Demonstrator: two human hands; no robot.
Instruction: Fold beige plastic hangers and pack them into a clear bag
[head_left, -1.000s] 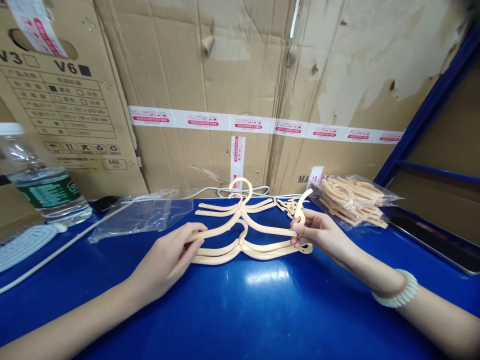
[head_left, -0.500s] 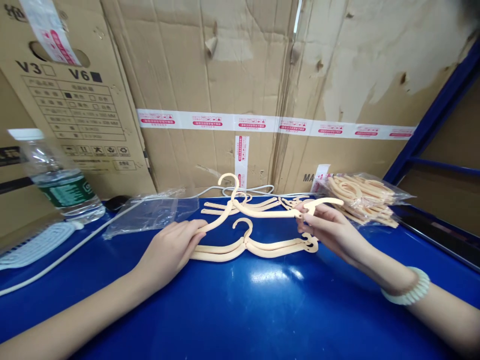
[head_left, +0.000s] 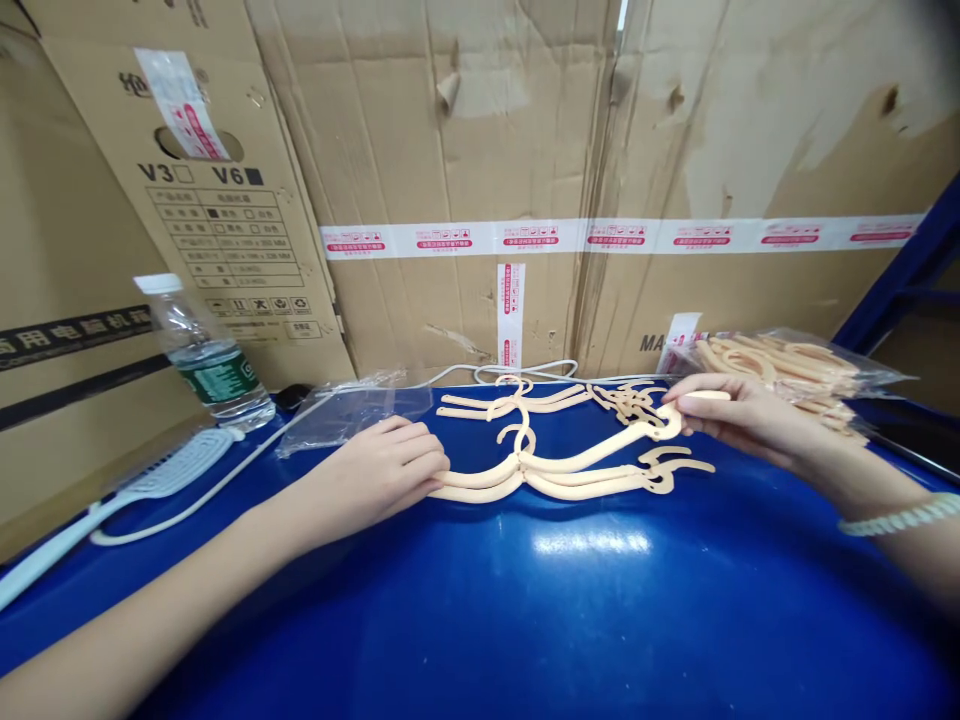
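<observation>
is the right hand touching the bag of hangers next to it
Cannot tell. In the head view the right hand pinches the end of a hanger just in front of the bag of hangers; the two overlap, so no gap or contact shows plainly.

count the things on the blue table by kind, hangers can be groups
clear plastic water bottle: 1
white cable: 1
empty clear plastic bag: 1
sealed clear bag of peach hangers: 1
groups of loose peach plastic hangers, near stack and far pile: 2
total: 6
</observation>
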